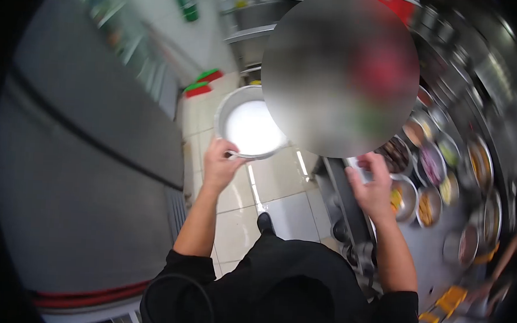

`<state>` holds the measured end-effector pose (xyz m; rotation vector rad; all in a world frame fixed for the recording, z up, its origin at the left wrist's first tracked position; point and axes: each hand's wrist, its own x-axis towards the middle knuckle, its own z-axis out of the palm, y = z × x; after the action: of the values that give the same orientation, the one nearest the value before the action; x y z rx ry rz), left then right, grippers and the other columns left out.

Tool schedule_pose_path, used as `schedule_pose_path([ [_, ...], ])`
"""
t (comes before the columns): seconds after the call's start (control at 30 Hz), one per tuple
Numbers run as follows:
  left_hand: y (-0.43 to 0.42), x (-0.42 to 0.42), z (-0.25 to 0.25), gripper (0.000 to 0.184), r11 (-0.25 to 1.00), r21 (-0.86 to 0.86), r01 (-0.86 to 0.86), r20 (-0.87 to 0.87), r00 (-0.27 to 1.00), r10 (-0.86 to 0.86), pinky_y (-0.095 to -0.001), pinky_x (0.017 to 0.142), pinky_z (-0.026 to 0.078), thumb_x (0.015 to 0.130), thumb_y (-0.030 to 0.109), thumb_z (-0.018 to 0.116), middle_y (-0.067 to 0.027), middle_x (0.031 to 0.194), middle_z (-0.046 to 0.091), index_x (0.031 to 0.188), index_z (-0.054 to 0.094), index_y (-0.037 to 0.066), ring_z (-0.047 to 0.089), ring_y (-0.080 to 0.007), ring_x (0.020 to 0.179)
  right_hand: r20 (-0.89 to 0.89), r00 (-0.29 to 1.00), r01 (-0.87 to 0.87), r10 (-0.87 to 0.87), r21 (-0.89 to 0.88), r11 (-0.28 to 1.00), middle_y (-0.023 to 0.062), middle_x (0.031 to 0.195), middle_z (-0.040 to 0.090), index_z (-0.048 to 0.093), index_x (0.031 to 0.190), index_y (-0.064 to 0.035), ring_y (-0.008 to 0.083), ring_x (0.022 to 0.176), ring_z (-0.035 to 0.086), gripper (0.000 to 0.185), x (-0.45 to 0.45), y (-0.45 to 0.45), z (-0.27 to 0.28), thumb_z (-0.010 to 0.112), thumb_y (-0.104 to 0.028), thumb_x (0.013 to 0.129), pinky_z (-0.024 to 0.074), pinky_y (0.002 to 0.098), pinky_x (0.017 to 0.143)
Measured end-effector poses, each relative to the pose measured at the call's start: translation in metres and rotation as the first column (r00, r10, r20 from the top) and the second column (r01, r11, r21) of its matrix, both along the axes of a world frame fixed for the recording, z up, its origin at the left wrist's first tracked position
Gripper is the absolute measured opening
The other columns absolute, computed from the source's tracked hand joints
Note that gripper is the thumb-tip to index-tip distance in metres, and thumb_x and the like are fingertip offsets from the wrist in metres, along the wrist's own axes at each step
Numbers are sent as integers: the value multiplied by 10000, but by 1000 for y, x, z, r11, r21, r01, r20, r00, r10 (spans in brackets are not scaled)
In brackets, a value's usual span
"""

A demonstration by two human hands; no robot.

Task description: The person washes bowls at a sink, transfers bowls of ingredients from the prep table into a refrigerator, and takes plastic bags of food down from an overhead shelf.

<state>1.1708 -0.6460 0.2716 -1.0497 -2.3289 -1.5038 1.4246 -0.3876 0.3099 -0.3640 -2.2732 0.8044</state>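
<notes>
A large round metal pot (220, 120) with white contents hangs above the tiled floor, left of centre. My left hand (221, 161) is closed on the near left side of its rim. My right hand (371, 180) is curled at the counter's left edge, beside the metal bowls; what its fingers hold, if anything, is hard to make out. A blurred round patch covers the area beyond, including the pot's right side.
Metal bowls of food, one with orange pieces (428, 208), stand on the steel counter (406, 251) at right. A tall grey cabinet (88, 170) fills the left. Red and green brooms (198, 89) rest on the floor. Another person's arm (503, 262) shows at far right.
</notes>
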Motion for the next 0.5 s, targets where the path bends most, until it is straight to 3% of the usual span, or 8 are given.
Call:
schedule_pose_path([
  [0.07, -17, -32, -12, 313, 1000, 30, 10, -61, 998, -8, -296, 645, 497, 630, 109, 865, -84, 916, 570, 777, 595, 52, 586, -187, 797, 59, 973, -223, 223, -9, 975, 171, 1125, 545, 479, 1315, -38, 275, 914, 592, 636, -92, -25, -3, 764, -145, 756, 507, 359, 815],
  [0.1, -26, -48, -9, 318, 999, 38, 7, -79, 997, -4, -295, 640, 501, 632, 122, 868, -89, 941, 573, 775, 592, 52, 587, -185, 800, 131, 957, -259, 259, -23, 966, 184, 1232, 483, 440, 1351, -67, 304, 957, 577, 710, -133, -39, 3, 786, -171, 739, 504, 378, 852],
  [0.13, -35, -63, -9, 341, 1000, 9, -21, -15, 1000, 21, -317, 695, 513, 615, 140, 879, -146, 1067, 549, 767, 585, 58, 603, -227, 874, 176, 929, -327, 327, -31, 945, 193, 1323, 413, 430, 1357, -90, 325, 1038, 565, 758, -170, -46, 0, 814, -205, 714, 494, 391, 899],
  [0.2, -56, -98, -9, 386, 996, -39, -76, 86, 993, 79, -360, 807, 538, 581, 175, 900, -260, 1319, 502, 752, 570, 71, 635, -311, 1023, 229, 899, -397, 374, 62, 916, 200, 1348, 393, 457, 1325, -103, 356, 1102, 547, 762, -237, -58, -12, 844, -225, 680, 488, 415, 929],
  [0.3, -76, -133, 1, 403, 994, -66, -91, 267, 958, 105, -385, 841, 526, 568, 206, 905, -307, 1401, 415, 751, 571, 74, 617, -352, 1076, 214, 854, -466, 474, -89, 880, 180, 1348, 416, 480, 1281, -80, 304, 1096, 554, 773, -307, -68, -25, 880, -251, 641, 510, 386, 866],
  [0.4, -96, -170, -19, 415, 975, -137, -178, 114, 974, 194, -393, 840, 525, 572, 246, 900, -310, 1427, 382, 757, 572, 71, 623, -356, 1081, 220, 772, -613, 597, 6, 790, 211, 1349, 393, 529, 1199, -93, 399, 1176, 496, 699, -365, -83, -29, 884, -277, 624, 465, 460, 962],
  [0.43, -101, -180, -23, 412, 973, -151, -177, 146, 969, 199, -388, 823, 524, 591, 274, 889, -305, 1404, 413, 771, 580, 71, 629, -341, 1081, 232, 718, -661, 656, -71, 747, 233, 1314, 418, 575, 1100, -80, 406, 1180, 494, 633, -385, -89, -32, 896, -294, 598, 458, 450, 969],
  [0.5, -111, -197, -34, 371, 960, -144, -239, 138, 956, 259, -375, 815, 503, 626, 238, 873, -186, 1122, 544, 769, 579, 63, 622, -312, 989, 301, 653, -689, 695, -146, 710, 248, 1291, 434, 593, 1028, -79, 410, 1183, 494, 578, -431, -98, -50, 901, -292, 588, 460, 434, 968],
])
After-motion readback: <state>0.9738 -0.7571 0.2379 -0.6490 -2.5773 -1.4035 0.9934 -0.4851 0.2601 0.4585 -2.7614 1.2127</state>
